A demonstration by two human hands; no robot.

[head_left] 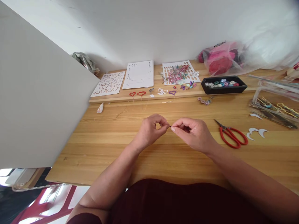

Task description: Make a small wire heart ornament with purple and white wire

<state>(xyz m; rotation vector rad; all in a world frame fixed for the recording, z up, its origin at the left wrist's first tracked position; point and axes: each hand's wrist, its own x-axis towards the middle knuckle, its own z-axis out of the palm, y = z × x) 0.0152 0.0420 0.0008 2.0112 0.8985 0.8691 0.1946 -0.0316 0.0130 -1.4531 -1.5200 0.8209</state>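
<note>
Above the middle of the wooden table, my left hand (151,128) and my right hand (192,132) meet fingertip to fingertip, each in a pinch. Between them shows a tiny dark, thin piece (170,126), too small to name. Right of my right hand lie scissors (231,133) with red handles and dark blades, slightly spread. White crescent-shaped cutouts (257,132) rest beyond them. Behind my hands, red heart shapes on stems (141,93), a purple heart (172,92) and a white thread bundle (162,91) lie along a raised ledge.
A small white glue bottle (100,108) lies at the left. Along the back are a sheet of heart outlines (108,83), white paper (137,74), a pile of pink flowers (176,74) and a black tray (224,90) of thread spools. A clear box (275,99) holds hairpins at right.
</note>
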